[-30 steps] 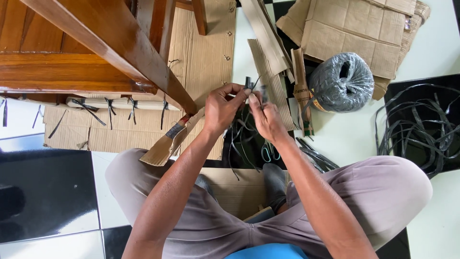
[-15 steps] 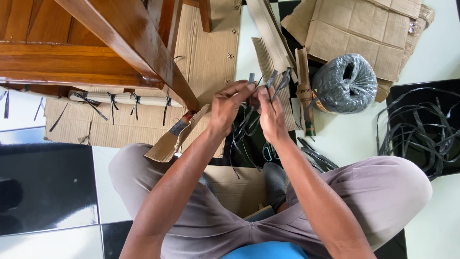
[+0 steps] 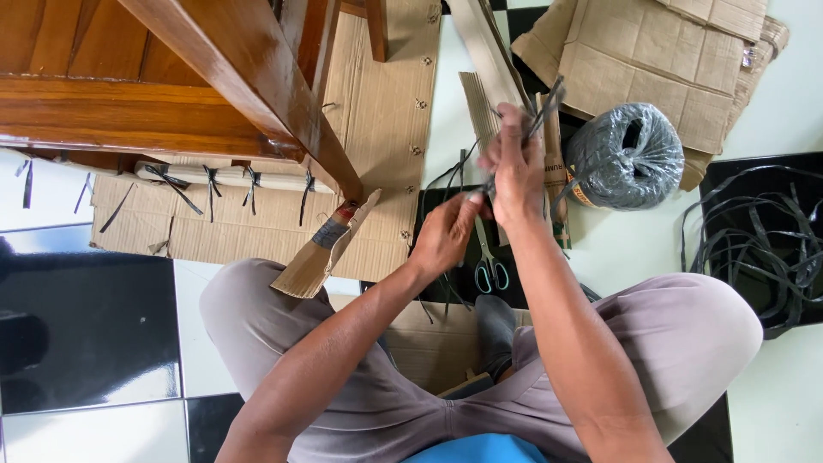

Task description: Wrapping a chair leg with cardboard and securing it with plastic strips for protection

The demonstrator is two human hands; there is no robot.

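My 2 hands, left (image 3: 446, 236) and right (image 3: 514, 167), pinch black strips (image 3: 463, 176); the cardboard roll (image 3: 223, 178) is already tied, loose cardboard (image 3: 651, 51) remains.

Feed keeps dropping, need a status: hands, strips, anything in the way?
Right hand raised, gripping black plastic strips. Left hand pinching them lower. Scissors on floor beneath.

black plastic strips (image 3: 464, 176), grey-black twine roll (image 3: 623, 156), brown cardboard (image 3: 377, 111), teal-handled scissors (image 3: 490, 270)

The right hand (image 3: 517, 176) is raised, apparently fisted, above the lower, pinching left hand (image 3: 446, 236).
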